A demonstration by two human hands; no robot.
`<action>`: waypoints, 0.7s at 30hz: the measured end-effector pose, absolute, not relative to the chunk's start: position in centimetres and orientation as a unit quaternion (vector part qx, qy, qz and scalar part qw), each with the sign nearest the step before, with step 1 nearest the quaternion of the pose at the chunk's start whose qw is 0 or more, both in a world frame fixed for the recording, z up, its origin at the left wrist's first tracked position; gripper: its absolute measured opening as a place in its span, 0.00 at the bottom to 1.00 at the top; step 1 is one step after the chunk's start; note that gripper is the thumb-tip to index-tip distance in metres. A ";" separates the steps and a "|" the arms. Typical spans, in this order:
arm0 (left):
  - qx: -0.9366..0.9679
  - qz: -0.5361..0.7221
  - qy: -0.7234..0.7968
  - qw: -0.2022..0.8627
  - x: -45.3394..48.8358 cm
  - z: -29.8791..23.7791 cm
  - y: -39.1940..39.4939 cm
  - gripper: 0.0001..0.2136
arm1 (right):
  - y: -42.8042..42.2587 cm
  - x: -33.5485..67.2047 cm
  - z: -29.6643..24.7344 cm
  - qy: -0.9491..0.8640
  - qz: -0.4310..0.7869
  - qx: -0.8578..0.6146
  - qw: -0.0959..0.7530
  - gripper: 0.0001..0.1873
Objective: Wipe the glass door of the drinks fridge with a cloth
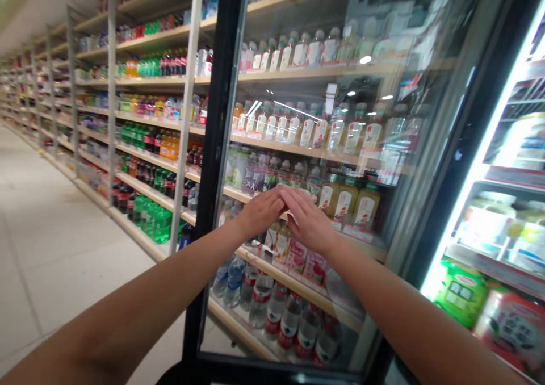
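Observation:
In the head view my left hand point(263, 210) and my right hand point(310, 217) meet at the fingertips in front of a glass cooler door point(264, 231). The right fingers stretch out and lie partly over the left fingertips. Both hands look open, with nothing visible in them, though the overlap hides some of the left fingers. I cannot tell whether they touch the glass. A black frame point(213, 163) edges the door, which stands swung open. Through the glass show bottles of yellow-green drink point(346, 200) just right of my hands.
At right, the lit cooler point(506, 175) holds jars, a green pack point(462, 291) and a red pack point(513, 328). Behind the door, a long shelf rack point(147, 118) of drinks runs off to the left. A pale tiled floor point(63, 243) lies beside it.

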State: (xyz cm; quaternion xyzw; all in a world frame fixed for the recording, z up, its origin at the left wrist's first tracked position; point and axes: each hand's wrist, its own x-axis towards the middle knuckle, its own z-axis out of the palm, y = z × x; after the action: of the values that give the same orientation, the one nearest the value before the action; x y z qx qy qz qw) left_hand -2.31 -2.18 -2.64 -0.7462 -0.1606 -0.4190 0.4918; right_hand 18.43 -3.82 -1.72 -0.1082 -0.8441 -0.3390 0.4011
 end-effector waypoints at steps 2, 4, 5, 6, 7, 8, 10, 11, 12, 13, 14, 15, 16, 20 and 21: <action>-0.755 -0.413 -0.146 0.488 -3.3 -3.0 -2.5 0.12 | -3.3 18.3 -2.4 -0.837 -0.344 -0.122 0.408 0.42; -0.750 -0.421 -0.154 0.486 -4.4 -2.9 -2.7 0.13 | -2.9 18.2 -3.2 -0.829 -0.368 -0.133 0.400 0.38; -0.740 -0.436 -0.168 0.484 -4.9 -2.7 -2.7 0.15 | -2.7 18.2 -3.6 -0.825 -0.387 -0.137 0.388 0.34; -0.724 -0.454 -0.193 0.482 -5.3 -2.4 -2.6 0.18 | -2.5 18.3 -3.9 -0.821 -0.408 -0.140 0.374 0.30; -0.704 -0.472 -0.227 0.480 -5.6 -2.1 -2.4 0.21 | -2.2 18.5 -4.0 -0.818 -0.429 -0.139 0.357 0.27; -0.684 -0.483 -0.267 0.477 -5.7 -1.9 -2.2 0.24 | -2.0 18.8 -3.9 -0.816 -0.449 -0.134 0.340 0.24; -0.655 -0.480 -0.351 0.467 -5.8 -1.6 -1.8 0.28 | -1.4 19.8 -2.9 -0.813 -0.481 -0.112 0.309 0.23; -0.647 -0.468 -0.387 0.461 -5.8 -1.6 -1.7 0.29 | -1.1 20.6 -1.9 -0.810 -0.491 -0.105 0.302 0.24; -0.643 -0.454 -0.414 0.457 -5.8 -1.7 -1.5 0.29 | -0.7 21.5 -0.6 -0.804 -0.499 -0.106 0.306 0.25; -0.642 -0.443 -0.432 0.452 -5.8 -1.8 -1.5 0.29 | -0.3 22.4 0.7 -0.791 -0.502 -0.123 0.326 0.25; -0.643 -0.434 -0.444 0.449 -5.7 -2.0 -1.5 0.29 | 0.0 23.3 2.0 -0.772 -0.502 -0.151 0.359 0.25; -0.643 -0.428 -0.453 0.445 -5.7 -2.1 -1.5 0.29 | 0.4 24.1 3.2 -0.743 -0.497 -0.182 0.409 0.25; -0.644 -0.424 -0.459 0.440 -5.7 -2.3 -1.5 0.29 | 0.6 24.7 4.0 -0.707 -0.489 -0.210 0.465 0.24; -0.653 -0.423 -0.466 0.422 -5.8 -2.7 -1.5 0.30 | 0.7 24.9 3.5 -0.620 -0.480 -0.242 0.572 0.24; -0.655 -0.425 -0.462 0.420 -5.8 -2.7 -1.4 0.30 | 0.5 24.5 2.8 -0.636 -0.486 -0.234 0.552 0.24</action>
State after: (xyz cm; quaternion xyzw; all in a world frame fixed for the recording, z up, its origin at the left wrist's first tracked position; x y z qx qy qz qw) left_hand -5.85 -1.36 -2.68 -0.6549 -0.4624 -0.4254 0.4199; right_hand 24.52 0.53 2.81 -0.2340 -0.6357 -0.4863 0.5520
